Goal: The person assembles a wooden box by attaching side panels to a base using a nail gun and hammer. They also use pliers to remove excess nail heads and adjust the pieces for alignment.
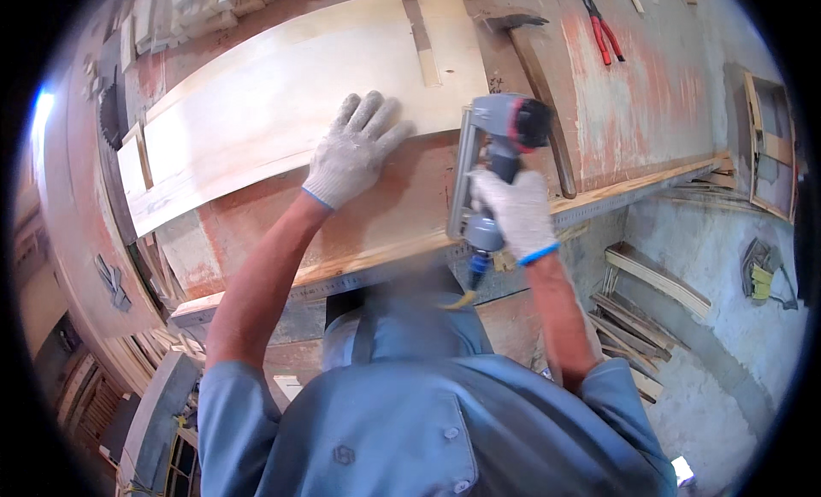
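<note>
My left hand (352, 150), in a knitted white glove, rests on the near edge of a wide, pale wooden panel (282, 86), its fingers spread. My right hand (518, 213), gloved the same way, grips the handle of a grey and black nail gun (496, 114). The tool is held upright near the panel's right end, above the near side of the workbench; whether it touches anything is unclear. A blue fitting with a yellow hose (462, 300) trails from its lower end. A narrow wood strip (428, 65) lies at the panel's far right part.
Right of the panel lies a wooden-handled hammer (547, 112), and beyond it red-handled pliers (601, 31). A wooden strip with a metal rule (599, 204) runs along the bench's near edge. Wood offcuts (192, 14) are heaped at the far left. Timber pieces (658, 279) lie below right.
</note>
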`<state>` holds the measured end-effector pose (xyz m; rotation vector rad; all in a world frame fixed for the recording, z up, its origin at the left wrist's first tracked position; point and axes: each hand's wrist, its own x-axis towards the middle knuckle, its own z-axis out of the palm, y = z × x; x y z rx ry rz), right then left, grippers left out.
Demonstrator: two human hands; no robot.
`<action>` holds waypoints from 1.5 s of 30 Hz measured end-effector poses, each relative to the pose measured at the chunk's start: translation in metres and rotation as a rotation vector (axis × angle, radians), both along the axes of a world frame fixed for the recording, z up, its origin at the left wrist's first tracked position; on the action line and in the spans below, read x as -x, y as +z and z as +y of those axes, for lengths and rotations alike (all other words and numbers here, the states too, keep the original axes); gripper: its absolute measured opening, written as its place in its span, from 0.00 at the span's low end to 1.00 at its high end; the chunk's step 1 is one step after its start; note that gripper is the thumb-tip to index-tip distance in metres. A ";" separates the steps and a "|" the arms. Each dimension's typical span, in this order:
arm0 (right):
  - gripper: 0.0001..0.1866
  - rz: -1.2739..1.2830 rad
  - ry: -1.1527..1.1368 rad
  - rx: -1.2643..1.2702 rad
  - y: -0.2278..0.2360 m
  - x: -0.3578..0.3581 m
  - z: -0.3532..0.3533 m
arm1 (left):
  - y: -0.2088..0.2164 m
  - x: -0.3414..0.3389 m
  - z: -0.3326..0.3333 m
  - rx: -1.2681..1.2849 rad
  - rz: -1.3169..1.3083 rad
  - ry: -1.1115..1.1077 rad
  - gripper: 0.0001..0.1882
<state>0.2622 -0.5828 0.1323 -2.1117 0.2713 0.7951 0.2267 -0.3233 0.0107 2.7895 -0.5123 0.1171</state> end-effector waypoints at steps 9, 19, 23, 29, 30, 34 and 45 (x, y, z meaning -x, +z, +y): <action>0.17 -0.078 -0.070 -0.076 0.050 -0.002 -0.075 | -0.005 0.059 0.061 -0.095 0.141 0.286 0.30; 0.13 0.012 -0.214 -0.104 0.047 0.067 -0.038 | 0.011 0.269 0.340 -0.053 0.129 0.880 0.37; 0.13 0.027 -0.115 -0.144 0.053 0.075 -0.001 | 0.032 0.261 0.344 0.304 0.207 0.923 0.38; 0.13 0.033 0.017 -0.075 0.064 0.078 0.055 | 0.022 0.266 0.297 -0.143 -0.021 0.803 0.33; 0.11 0.061 0.049 -0.056 0.062 0.078 0.060 | 0.026 0.266 0.284 -0.168 -0.004 0.795 0.33; 0.08 0.141 0.176 -0.110 0.070 0.088 0.118 | 0.016 0.265 0.254 -0.170 -0.030 0.767 0.27; 0.08 0.265 0.624 0.076 0.060 0.084 0.222 | 0.006 0.275 0.282 0.076 0.061 0.657 0.39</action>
